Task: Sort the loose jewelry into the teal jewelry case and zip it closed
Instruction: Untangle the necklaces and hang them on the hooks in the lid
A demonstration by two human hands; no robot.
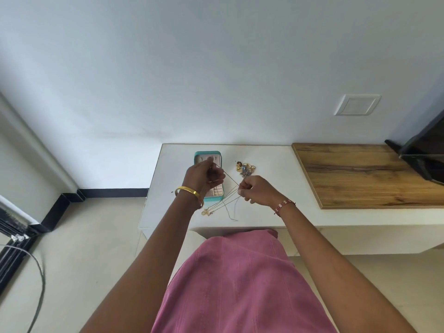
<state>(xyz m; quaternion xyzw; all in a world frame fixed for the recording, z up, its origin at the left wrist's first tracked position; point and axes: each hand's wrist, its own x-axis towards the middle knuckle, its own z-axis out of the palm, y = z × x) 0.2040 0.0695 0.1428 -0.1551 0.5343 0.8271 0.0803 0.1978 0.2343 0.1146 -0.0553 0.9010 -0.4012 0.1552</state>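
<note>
Both hands, left (204,176) and right (254,189), pinch tangled chains (228,188) above the open case (208,179); best teased apart slowly.

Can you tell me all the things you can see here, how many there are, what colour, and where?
jewelry case: one, teal, open, on the white counter under the left hand
thin chains: a few, gold and silver, stretched between both hands, ends hanging to the counter
jewelry pile: one heap, gold and dark pieces, right of the case
white counter: one, against the wall
wooden board: one, brown, right side of the counter
wall plate: one, white, on the wall
left hand: gold bangle on the wrist
right hand: red beaded bracelet on the wrist
</note>
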